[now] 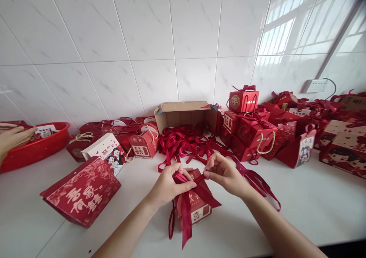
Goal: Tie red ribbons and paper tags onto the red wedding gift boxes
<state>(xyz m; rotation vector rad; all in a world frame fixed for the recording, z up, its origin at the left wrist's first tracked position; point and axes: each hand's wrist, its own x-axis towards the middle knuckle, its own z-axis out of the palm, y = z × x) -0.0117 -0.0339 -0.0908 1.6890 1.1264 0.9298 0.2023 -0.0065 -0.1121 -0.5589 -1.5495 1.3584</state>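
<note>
A small red gift box (194,200) with printed characters stands on the white table in front of me. Across its top runs a dark red ribbon (186,220), its two tails hanging over the front. My left hand (174,183) pinches a looped part of this ribbon between thumb and fingers. At the box's right upper edge, my right hand (224,174) is closed, thumb against index finger, on another part of the same ribbon. A twisted red cord handle (171,220) hangs at the left side of the box. The knot area is partly hidden by my fingers.
Behind the box, loose red ribbons (183,145) spill from an open cardboard box (185,113). Stacked red gift boxes (251,134) stand right. A larger red box (82,193) lies left. Another person's hand (17,136) is over a red plastic basin (34,151).
</note>
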